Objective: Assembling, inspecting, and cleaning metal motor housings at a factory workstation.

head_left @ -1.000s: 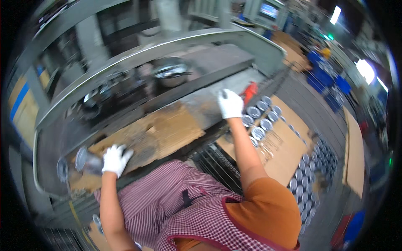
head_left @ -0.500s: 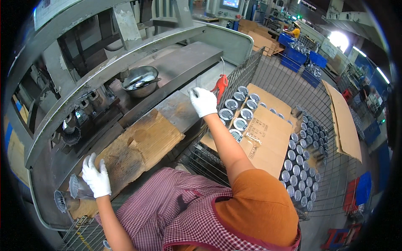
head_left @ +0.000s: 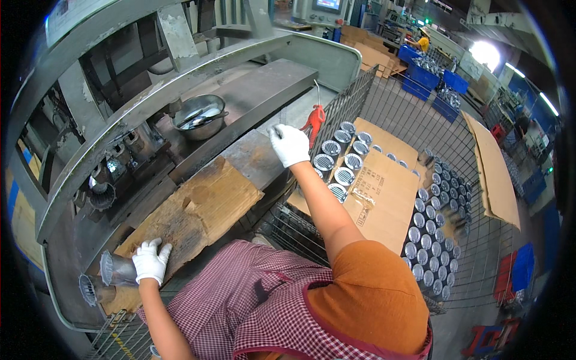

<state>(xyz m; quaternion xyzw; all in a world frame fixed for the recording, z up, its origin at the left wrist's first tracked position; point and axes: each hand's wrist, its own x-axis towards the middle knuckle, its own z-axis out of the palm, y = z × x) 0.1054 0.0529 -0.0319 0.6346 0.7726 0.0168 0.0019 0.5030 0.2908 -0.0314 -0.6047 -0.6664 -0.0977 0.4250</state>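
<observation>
While your left hand (head_left: 151,262) spreads loose fingers by the grey cup (head_left: 122,270), near left on the cardboard (head_left: 207,207), your right hand (head_left: 290,146) curls beside the red air gun (head_left: 314,122), can't tell if it's gripping anything

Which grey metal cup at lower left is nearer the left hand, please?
The upper grey cup, beside the white-gloved left hand; the lower cup lies farther left.

1. A big white light (head_left: 484,56) glares at the top right, near thin light tubes (head_left: 548,106).
2. The metal bowl (head_left: 207,131) shines.
3. Far away looks dim and fuzzy.
4. Both hands (head_left: 290,147) look clear.
5. Corners are black; straight lines bend near the edge.
</observation>
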